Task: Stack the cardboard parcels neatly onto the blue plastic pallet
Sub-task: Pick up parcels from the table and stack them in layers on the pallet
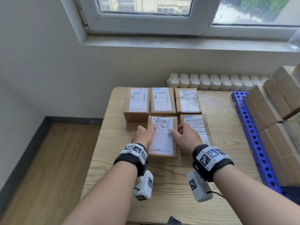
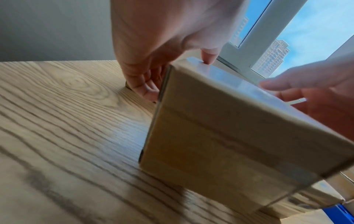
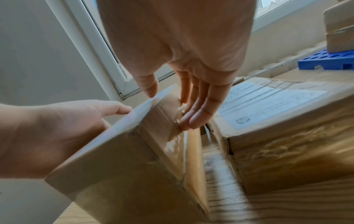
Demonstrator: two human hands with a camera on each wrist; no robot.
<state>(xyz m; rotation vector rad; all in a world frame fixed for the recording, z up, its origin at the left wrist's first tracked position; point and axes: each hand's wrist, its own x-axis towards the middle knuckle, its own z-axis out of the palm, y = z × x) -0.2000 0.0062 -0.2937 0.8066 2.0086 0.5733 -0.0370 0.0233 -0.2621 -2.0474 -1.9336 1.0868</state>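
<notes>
A cardboard parcel (image 1: 161, 142) with a white shipping label sits front and centre on the wooden table (image 1: 164, 184). My left hand (image 1: 143, 133) holds its left side, fingers down the side wall and thumb on top, as the left wrist view shows on the parcel (image 2: 220, 144). My right hand (image 1: 185, 135) holds its right side. In the right wrist view the right hand's fingers (image 3: 193, 115) reach down the gap beside the parcel (image 3: 134, 166), thumb over the top edge. The blue pallet (image 1: 248, 127) lies at the right with parcels (image 1: 276, 111) stacked on it.
Another labelled parcel (image 1: 198, 127) sits close against the right of the held one, leaving a narrow gap. A row of three parcels (image 1: 163, 101) stands right behind it. A radiator (image 1: 211, 82) and a wall under a window lie beyond the table.
</notes>
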